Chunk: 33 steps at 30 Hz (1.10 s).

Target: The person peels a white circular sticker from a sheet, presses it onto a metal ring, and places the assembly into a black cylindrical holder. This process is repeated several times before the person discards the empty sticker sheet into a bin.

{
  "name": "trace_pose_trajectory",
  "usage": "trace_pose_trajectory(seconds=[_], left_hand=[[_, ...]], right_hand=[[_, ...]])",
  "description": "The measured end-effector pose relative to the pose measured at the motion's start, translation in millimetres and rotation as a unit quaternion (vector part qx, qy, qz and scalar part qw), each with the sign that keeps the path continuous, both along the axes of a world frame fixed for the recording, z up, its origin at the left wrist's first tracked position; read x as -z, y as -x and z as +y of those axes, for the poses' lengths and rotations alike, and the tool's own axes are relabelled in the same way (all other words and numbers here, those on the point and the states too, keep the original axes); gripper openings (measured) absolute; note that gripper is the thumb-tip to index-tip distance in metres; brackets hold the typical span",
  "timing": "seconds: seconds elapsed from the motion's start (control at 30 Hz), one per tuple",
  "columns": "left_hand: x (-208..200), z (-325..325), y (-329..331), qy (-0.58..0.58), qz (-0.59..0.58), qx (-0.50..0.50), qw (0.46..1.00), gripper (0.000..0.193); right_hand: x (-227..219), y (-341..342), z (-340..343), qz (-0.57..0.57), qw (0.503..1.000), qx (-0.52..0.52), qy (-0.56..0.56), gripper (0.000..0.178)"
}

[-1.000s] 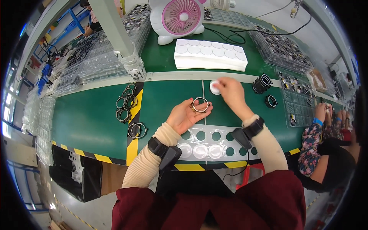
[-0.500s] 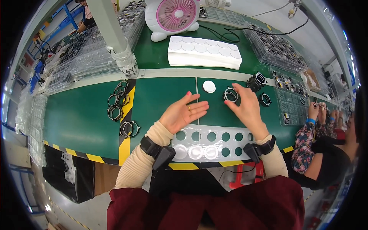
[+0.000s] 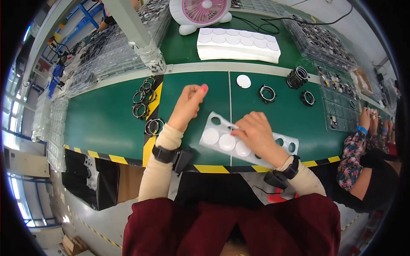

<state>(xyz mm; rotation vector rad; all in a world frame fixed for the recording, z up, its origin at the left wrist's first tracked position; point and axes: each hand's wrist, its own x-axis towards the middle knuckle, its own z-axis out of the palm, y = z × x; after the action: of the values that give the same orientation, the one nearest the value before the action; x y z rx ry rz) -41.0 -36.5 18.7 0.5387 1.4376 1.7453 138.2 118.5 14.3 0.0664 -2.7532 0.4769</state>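
My right hand (image 3: 258, 134) is closed on a pale translucent sticker sheet (image 3: 216, 150), pinched at its upper edge. The sheet has round holes and several white round stickers along its lower row; it lies askew near the table's front edge. My left hand (image 3: 188, 106) is raised to the left of the sheet, fingers curled and thumb up, with nothing visible in it. Beyond my right hand lies a black and silver ring (image 3: 267, 94), and a white disc (image 3: 244, 81) is to its upper left. Another ring (image 3: 308, 98) and a stack of rings (image 3: 297, 77) are farther right.
More rings (image 3: 144, 96) lie at left along the striped tape. A stack of white sticker sheets (image 3: 238, 52) and a pink and white fan (image 3: 205, 10) stand behind. Trays of parts (image 3: 337, 96) fill the right, where a co-worker's hands (image 3: 369, 119) work. A metal post (image 3: 134, 34) rises at left.
My right hand let go of the ring, came nearer and took hold of the sticker sheet, which is now turned askew. My left hand moved left and up, its fingers curling closed.
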Motion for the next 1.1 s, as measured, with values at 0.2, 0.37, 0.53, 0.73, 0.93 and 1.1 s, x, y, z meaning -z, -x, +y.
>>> trace_pose_trajectory(seconds=[0.2,0.37,0.53,0.73,0.93,1.1], left_hand=[[5.5,-29.6,-37.0,0.168,0.427,-0.001,0.889,0.023],[-0.2,-30.4,-43.6,0.131,0.200,0.005,0.971,0.025],[-4.9,-36.0,-38.3,0.114,-0.125,0.053,0.984,0.019],[-0.7,-39.9,-45.0,0.130,-0.123,0.039,0.983,0.014],[-22.4,-80.6,-32.2,0.329,0.614,-0.237,0.677,0.022],[-4.2,-115.0,-16.9,0.501,0.598,-0.201,0.593,0.019]], right_hand=[[-9.9,5.2,-4.0,0.035,0.999,0.004,0.036,0.035],[-23.3,13.9,-32.7,0.130,0.991,-0.022,0.011,0.047],[-16.3,18.5,-38.4,0.119,0.987,-0.088,0.061,0.047],[-10.0,17.7,-37.9,0.196,0.961,-0.158,0.115,0.032],[-2.9,15.8,-32.4,0.189,0.936,-0.110,0.274,0.025],[-11.1,18.9,-34.0,0.060,0.841,0.013,0.538,0.016]])
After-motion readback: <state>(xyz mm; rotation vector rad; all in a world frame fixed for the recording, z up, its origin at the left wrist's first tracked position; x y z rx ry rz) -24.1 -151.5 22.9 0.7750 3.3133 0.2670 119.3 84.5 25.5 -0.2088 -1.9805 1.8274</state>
